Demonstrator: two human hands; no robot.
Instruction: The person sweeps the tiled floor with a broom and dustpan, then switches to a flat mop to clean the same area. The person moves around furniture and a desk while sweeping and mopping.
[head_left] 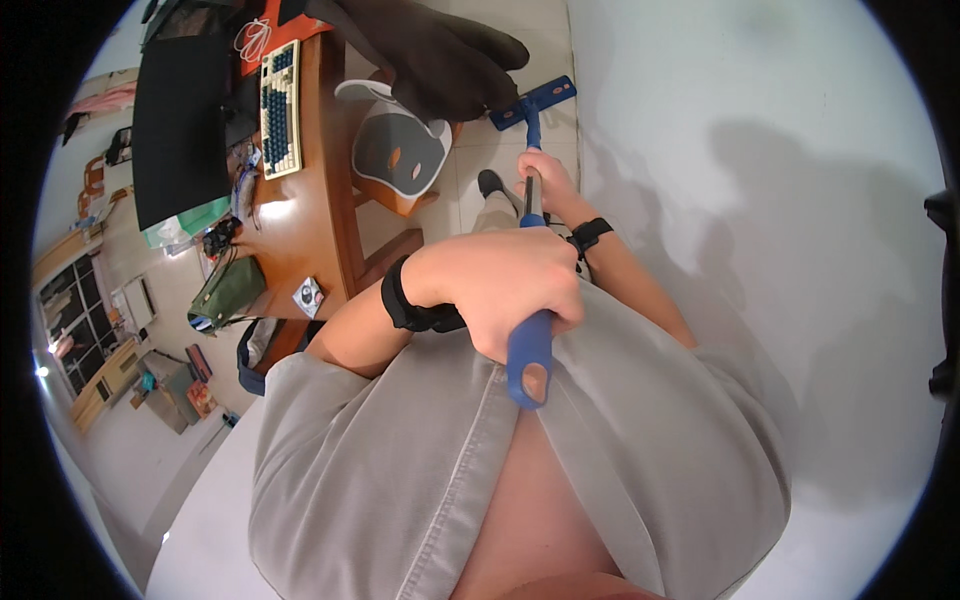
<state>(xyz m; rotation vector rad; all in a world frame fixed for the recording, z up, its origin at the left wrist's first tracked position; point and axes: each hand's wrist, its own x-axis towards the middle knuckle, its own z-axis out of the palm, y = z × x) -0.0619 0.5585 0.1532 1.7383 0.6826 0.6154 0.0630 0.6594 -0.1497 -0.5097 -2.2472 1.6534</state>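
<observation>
A flat mop slants away from my chest toward the floor, with a blue grip (530, 360) at its near end and a silver pole. My left hand (520, 285) is closed around that grip, just in front of my shirt. Further down, my right hand (545, 172) wraps round the pole near its blue lower joint. The mop's flat blue head (537, 103) lies on the tiled floor beside the white wall, close to a dark garment. Both wrists carry black bands.
On the left, a wooden desk (325, 190) holds a keyboard (281, 110), a dark monitor (180, 130) and a green pouch (228, 293). A chair (402, 150) stands by it, next to dark hanging cloth (430, 60). The white wall (760, 250) runs along my right.
</observation>
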